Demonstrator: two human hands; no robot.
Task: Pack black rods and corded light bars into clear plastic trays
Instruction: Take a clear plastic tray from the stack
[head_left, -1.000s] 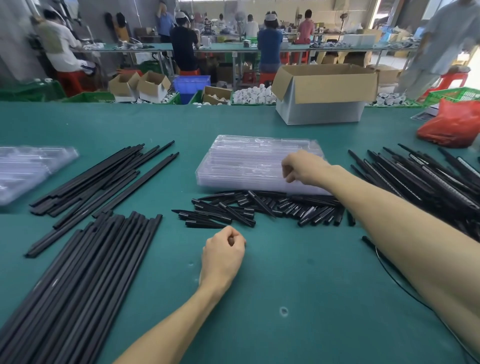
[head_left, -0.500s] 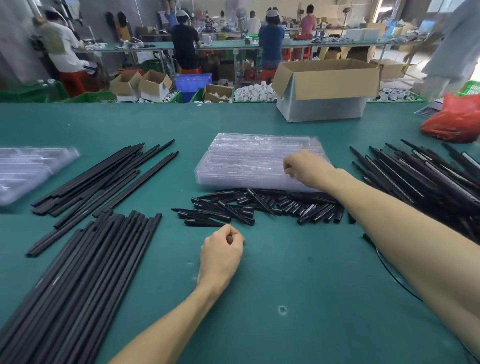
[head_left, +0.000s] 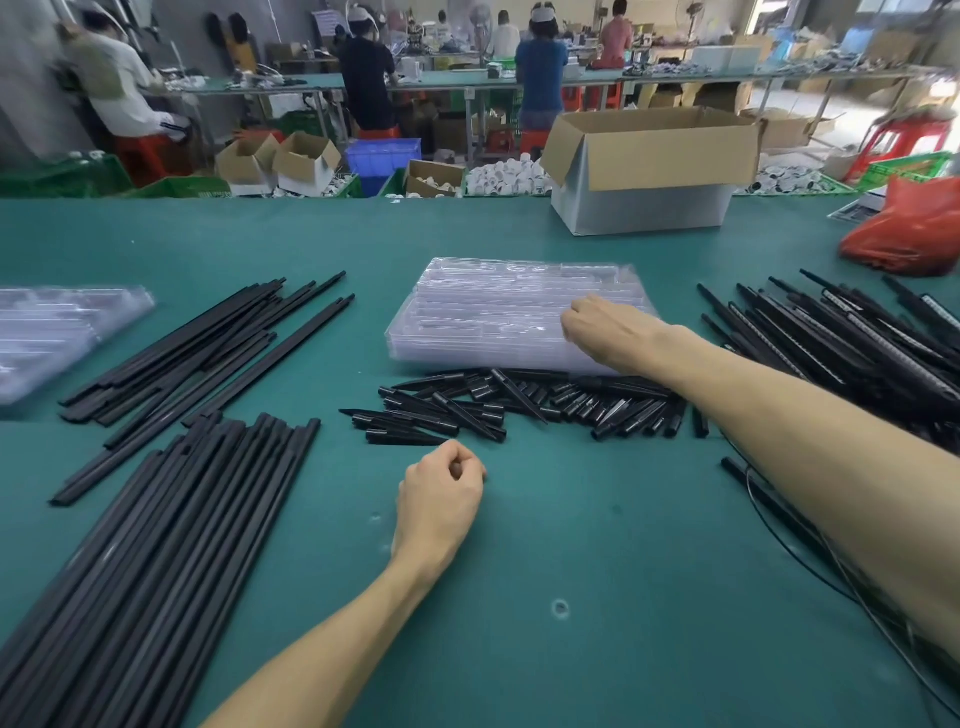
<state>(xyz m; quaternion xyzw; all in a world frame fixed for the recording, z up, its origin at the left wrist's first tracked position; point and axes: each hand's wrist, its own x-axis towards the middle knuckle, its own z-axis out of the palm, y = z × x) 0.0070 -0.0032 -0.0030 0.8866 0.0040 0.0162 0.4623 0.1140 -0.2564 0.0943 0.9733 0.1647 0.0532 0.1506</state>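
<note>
On the tray stack (head_left: 493, 312), R hand (head_left: 608, 327) curls onto its top; grip unclear. L hand (head_left: 441, 499), nearer than stack, fisted, empty. Rods (head_left: 208, 343) left of stack, corded light bars (head_left: 831, 338) right. Trays prob. thin, flexy, slippery: peel by edge.

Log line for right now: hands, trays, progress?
left hand: curled on table, nothing seen held | right hand: on clear tray stack, grip unclear | packing: not started
</note>
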